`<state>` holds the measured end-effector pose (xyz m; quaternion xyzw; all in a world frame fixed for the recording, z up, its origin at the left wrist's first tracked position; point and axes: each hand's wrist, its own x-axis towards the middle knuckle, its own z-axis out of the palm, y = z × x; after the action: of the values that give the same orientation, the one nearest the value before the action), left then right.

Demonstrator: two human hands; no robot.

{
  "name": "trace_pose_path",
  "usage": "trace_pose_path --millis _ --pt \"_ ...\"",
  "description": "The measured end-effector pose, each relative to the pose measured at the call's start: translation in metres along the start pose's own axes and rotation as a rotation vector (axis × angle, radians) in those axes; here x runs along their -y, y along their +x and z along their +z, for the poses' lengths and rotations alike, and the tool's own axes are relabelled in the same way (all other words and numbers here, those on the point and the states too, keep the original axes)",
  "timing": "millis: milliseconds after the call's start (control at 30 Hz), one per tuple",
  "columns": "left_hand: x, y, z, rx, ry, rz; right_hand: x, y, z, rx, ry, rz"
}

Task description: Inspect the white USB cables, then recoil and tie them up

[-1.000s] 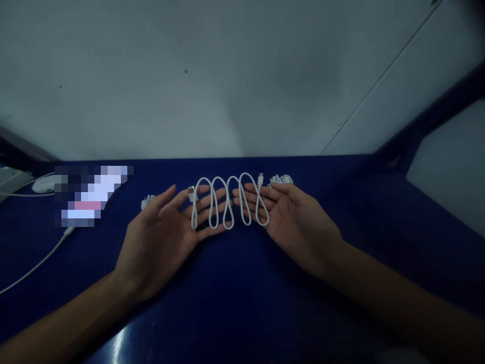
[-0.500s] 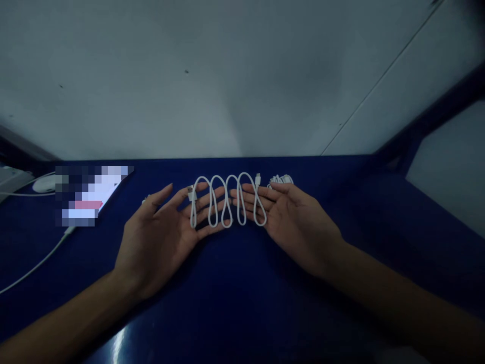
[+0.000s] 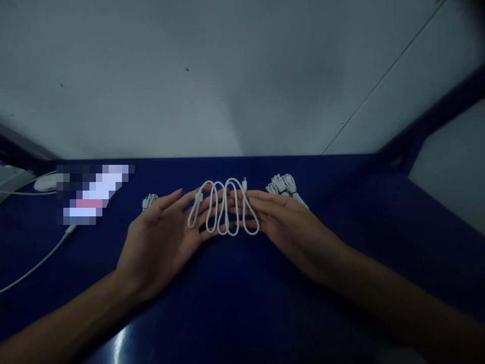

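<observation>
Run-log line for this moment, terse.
left hand: palm up, under cable | right hand: fingers under cable, grip unclear | tied cables: on table, beyond right hand

A looped white cable (image 3: 226, 205) rests across the person's spread left hand (image 3: 161, 242) and adjoining right hand (image 3: 288, 220). Relative to it, tied cable bundles (image 3: 281, 186) lie at two o'clock, a pixelated screen (image 3: 94, 194) at nine o'clock.

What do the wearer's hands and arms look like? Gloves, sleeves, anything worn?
Both bare. The left hand and right hand show no glove, and I can't make out any ring. The left forearm and right forearm show no sleeve, watch or bracelet. No cables or markings are visible on them; the picture is dim.
</observation>
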<state>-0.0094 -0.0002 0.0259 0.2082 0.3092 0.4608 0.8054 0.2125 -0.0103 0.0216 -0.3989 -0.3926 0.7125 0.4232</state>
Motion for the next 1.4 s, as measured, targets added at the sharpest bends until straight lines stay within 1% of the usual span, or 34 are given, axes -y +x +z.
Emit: trace_pose_path --millis 100,200,333,467,700,833,933,1067,1233,1333,1400 --pt "0.0004 0.0005 -0.0005 0.023 -0.016 -0.008 -0.0024 0.0013 -0.0007 0.005 0.007 0.028" --pt "0.0001 0.0005 -0.0002 0.040 -0.019 -0.001 -0.0049 0.0036 -0.0028 0.005 0.026 0.021" --pt "-0.0005 -0.0004 0.0023 0.011 0.010 0.020 -0.0065 0.0045 -0.0034 -0.001 0.034 0.003" --pt "0.0002 -0.0014 0.0041 -0.034 0.024 0.038 -0.0057 0.0034 -0.0010 -0.055 0.017 0.018" --pt "0.0010 -0.0007 0.0023 -0.034 0.014 0.049 -0.0047 0.0047 0.0000 -0.127 0.022 0.017" --pt "0.0005 -0.0001 0.0018 -0.024 0.003 0.055 -0.0052 0.0056 -0.0021 -0.088 0.012 0.025" --pt "0.0009 0.0000 0.0009 -0.007 0.002 0.051 -0.0056 0.0057 -0.0033 -0.052 -0.013 0.033" --pt "0.0026 -0.0010 0.0001 0.010 0.025 0.023 -0.0064 0.0053 -0.0041 -0.045 -0.034 0.040" --pt "0.0054 -0.0033 0.0004 0.089 0.070 -0.009 -0.0082 0.0051 -0.0041 0.000 -0.040 0.042" --pt "0.0075 -0.0030 -0.0024 0.153 0.168 -0.026 -0.0084 0.0048 -0.0028 -0.002 -0.038 0.046" --pt "0.0091 -0.0018 -0.0054 0.175 0.247 -0.037 -0.0082 0.0047 -0.0020 0.001 -0.039 0.051"
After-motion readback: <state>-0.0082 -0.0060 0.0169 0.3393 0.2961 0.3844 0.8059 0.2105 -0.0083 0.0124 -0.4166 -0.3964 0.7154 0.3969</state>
